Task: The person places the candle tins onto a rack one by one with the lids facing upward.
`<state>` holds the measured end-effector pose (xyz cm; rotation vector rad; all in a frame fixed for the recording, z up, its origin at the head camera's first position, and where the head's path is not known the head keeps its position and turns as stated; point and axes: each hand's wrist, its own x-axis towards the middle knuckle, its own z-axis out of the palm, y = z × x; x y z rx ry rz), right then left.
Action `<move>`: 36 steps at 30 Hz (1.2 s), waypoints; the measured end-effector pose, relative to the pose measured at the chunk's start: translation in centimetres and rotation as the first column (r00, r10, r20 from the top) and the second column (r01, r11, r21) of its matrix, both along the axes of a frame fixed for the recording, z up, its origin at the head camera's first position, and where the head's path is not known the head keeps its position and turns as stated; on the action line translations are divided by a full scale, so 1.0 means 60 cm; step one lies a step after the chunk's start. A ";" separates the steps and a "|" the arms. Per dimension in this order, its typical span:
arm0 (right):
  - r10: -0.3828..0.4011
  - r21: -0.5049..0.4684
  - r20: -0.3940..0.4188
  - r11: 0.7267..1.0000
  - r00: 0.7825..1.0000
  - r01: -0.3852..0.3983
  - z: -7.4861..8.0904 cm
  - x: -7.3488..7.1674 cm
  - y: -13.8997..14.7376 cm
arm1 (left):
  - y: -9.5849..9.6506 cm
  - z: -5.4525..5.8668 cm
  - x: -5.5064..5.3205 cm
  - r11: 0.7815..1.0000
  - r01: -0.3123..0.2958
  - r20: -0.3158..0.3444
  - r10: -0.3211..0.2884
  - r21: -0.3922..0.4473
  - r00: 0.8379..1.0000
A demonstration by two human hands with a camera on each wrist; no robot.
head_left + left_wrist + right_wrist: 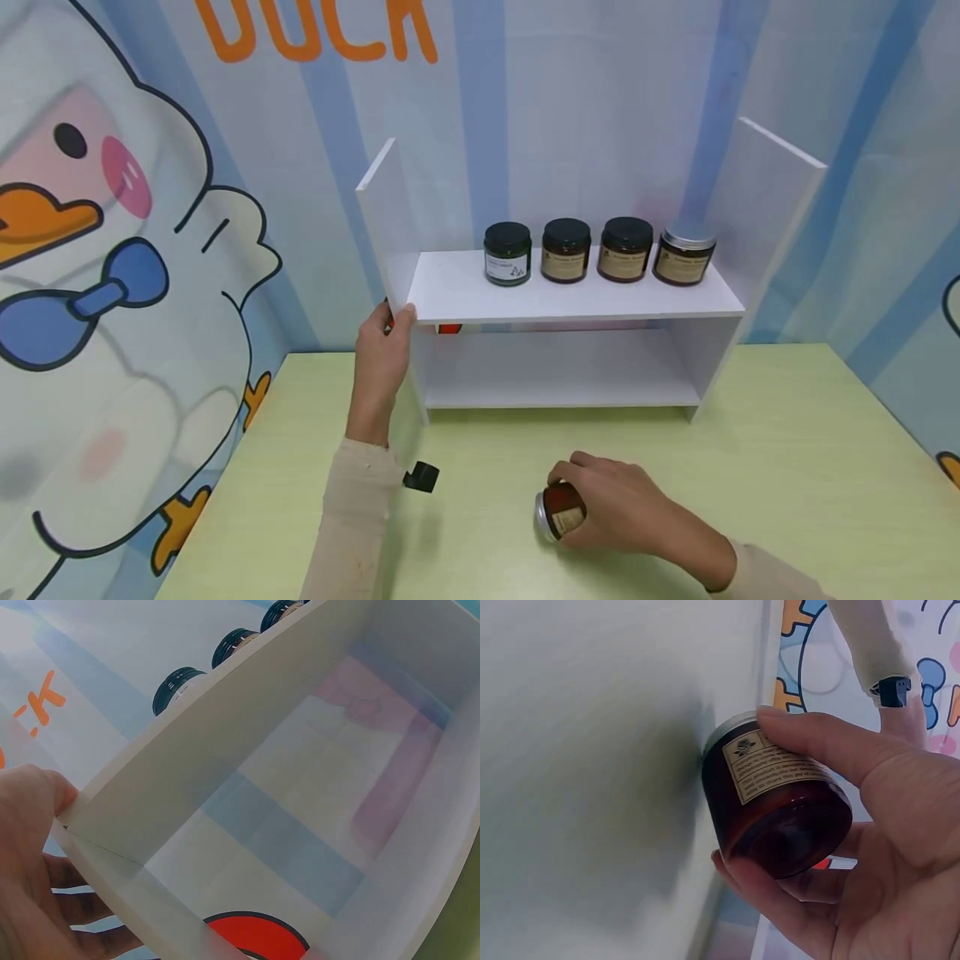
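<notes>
My right hand (622, 508) holds an amber glass jar (772, 802) with a silver lid and a tan label. The jar lies tipped on its side, low over the table, thumb on one side and fingers round the other. In the right wrist view its dark base faces the camera. My left hand (381, 358) grips the left side panel of a white two-tier shelf (570, 371). In the left wrist view the thumb is at the panel's front edge and the fingers reach round the outside.
On the shelf's upper board stand three black-lidded jars (566, 250) and, at the right end, one silver-lidded jar (684, 252). The shelf stands at the back of a pale green table (810, 467), against a printed duck backdrop (555, 100). A black wrist device (422, 477) sticks out from the left sleeve.
</notes>
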<state>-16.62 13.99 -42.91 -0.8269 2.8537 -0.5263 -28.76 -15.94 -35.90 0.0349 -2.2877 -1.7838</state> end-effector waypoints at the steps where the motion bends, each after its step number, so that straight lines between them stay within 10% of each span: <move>1: -0.004 -0.011 0.011 1.000 1.000 0.004 -0.002 0.000 0.000 | 0.000 0.000 0.000 1.000 -0.001 0.001 0.001 0.001 1.000; 20: -0.024 -0.333 0.218 0.938 0.976 0.098 -0.032 -0.005 0.012 | 0.002 0.000 -0.002 1.000 -0.009 0.009 0.009 0.002 1.000; 36: -0.024 -0.381 0.261 0.916 0.965 0.125 -0.046 -0.006 0.018 | 0.003 0.000 -0.002 1.000 -0.010 0.007 0.010 0.001 1.000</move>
